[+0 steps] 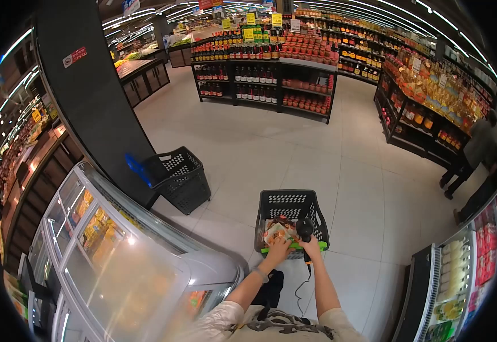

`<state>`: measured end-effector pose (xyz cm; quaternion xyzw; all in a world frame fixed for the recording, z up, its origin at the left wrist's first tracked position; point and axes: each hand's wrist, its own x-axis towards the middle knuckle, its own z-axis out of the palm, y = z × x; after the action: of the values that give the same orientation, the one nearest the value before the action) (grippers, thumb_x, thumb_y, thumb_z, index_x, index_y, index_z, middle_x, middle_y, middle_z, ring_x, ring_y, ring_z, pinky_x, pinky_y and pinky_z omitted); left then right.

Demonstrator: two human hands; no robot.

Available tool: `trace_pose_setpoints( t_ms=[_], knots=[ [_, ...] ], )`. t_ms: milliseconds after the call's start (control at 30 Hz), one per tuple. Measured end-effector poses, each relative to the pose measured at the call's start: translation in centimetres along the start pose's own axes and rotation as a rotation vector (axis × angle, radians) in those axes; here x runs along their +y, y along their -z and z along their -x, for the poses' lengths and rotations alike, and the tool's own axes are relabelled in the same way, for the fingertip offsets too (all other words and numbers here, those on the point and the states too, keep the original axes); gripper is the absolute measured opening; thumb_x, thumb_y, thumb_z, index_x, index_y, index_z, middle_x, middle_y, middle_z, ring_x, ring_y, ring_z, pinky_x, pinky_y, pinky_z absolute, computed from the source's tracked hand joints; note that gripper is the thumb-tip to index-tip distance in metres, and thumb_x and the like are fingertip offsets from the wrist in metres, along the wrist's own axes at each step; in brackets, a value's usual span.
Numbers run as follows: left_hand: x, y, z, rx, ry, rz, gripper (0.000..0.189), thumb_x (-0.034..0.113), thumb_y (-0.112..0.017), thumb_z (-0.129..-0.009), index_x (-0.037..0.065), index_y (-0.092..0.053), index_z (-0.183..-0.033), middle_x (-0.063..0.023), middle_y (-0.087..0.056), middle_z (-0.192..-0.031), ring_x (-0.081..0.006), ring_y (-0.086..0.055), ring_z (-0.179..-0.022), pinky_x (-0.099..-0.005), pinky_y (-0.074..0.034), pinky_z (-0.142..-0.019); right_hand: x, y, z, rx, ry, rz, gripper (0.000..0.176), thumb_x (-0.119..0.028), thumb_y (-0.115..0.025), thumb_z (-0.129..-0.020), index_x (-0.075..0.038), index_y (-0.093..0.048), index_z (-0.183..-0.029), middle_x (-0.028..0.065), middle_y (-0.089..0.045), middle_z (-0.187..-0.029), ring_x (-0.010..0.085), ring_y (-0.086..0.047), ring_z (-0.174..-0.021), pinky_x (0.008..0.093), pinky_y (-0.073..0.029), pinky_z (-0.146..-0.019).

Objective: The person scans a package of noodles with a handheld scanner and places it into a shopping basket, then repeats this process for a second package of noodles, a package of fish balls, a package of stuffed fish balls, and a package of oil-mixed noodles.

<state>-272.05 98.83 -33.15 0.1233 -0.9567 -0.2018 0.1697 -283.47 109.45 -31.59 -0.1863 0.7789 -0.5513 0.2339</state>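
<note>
In front of me stands a black shopping basket with perforated walls and a green handle. A food package in white, orange and red lies inside it. My left hand reaches over the near rim, its fingers closed at the package's near edge. My right hand is wrapped round a black corded handheld device with a rounded head, which looks like a scanner. Its thin black cord hangs down towards my body. The exact finger contact is partly hidden.
A glass-topped freezer runs along my left, beside a dark pillar. Another black basket stands near it. Bottle shelves are ahead. A chilled cabinet and a person are at the right.
</note>
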Motion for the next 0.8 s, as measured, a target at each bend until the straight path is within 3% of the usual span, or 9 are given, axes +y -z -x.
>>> trace_pose_setpoints(
  t_ms=[133,233,333,433,567,800],
  knots=[
    [-3.1,-0.6,-5.5,0.0,0.031,-0.024,0.034,0.032,-0.058,-0.072,0.009,-0.05,-0.094,-0.01,-0.05,-0.091,-0.0289,-0.048,-0.091,-0.0442,-0.038,-0.071,-1.2,-0.3,-6.8,-0.043,-0.008,0.065,0.038,-0.019,-0.061,-0.052,0.003,-0.053,-0.083,0.0147,-0.057,-0.073,0.0266,-0.056,-0.069,0.0332,-0.042,-0.063],
    [-6.0,-0.4,-9.8,0.06,-0.061,-0.067,0.034,0.032,-0.056,-0.074,0.007,-0.049,-0.097,-0.0127,-0.054,-0.084,-0.0285,-0.053,-0.083,-0.041,-0.041,-0.067,-0.4,-1.2,-12.8,-0.104,-0.009,0.024,0.04,-0.019,-0.061,-0.052,0.003,-0.053,-0.084,0.0137,-0.057,-0.074,0.025,-0.055,-0.069,0.0327,-0.042,-0.064],
    [-9.0,0.9,-14.5,-0.168,-0.017,0.094,0.036,0.031,-0.055,-0.075,0.005,-0.046,-0.098,-0.0164,-0.054,-0.081,-0.0321,-0.055,-0.075,-0.041,-0.043,-0.062,-2.5,-1.9,-17.4,-0.16,-0.039,-0.016,0.04,-0.017,-0.061,-0.052,0.002,-0.053,-0.086,0.0113,-0.056,-0.074,0.0215,-0.053,-0.068,0.0315,-0.042,-0.064],
    [-12.0,0.4,-18.4,-0.227,0.014,0.13,0.035,0.026,-0.057,-0.074,0.002,-0.045,-0.096,-0.0201,-0.053,-0.079,-0.0366,-0.054,-0.07,-0.0429,-0.043,-0.062,-4.4,-2.6,-21.9,-0.153,-0.026,0.013,0.034,-0.011,-0.06,-0.053,0.002,-0.053,-0.083,0.0085,-0.057,-0.072,0.0179,-0.054,-0.068,0.0284,-0.043,-0.065],
    [-16.1,-1.1,-23.0,-0.184,0.019,0.084,0.036,0.027,-0.054,-0.076,0.003,-0.042,-0.099,-0.018,-0.054,-0.08,-0.0336,-0.055,-0.071,-0.0417,-0.044,-0.059,-8.1,-3.9,-27.5,-0.199,-0.065,-0.037,0.031,-0.009,-0.06,-0.053,0.002,-0.054,-0.081,0.0068,-0.058,-0.07,0.0164,-0.055,-0.067,0.0273,-0.043,-0.063],
    [-21.5,-1.6,-31.9,-0.154,0.134,0.041,0.035,0.023,-0.055,-0.074,0.002,-0.043,-0.099,-0.0175,-0.056,-0.081,-0.0322,-0.056,-0.073,-0.0409,-0.045,-0.061,-8.2,-6.6,-40.2,-0.322,0.044,-0.042,0.032,-0.011,-0.061,-0.053,0.002,-0.055,-0.082,0.0061,-0.057,-0.07,0.0161,-0.054,-0.065,0.0269,-0.043,-0.062]
  ],
)
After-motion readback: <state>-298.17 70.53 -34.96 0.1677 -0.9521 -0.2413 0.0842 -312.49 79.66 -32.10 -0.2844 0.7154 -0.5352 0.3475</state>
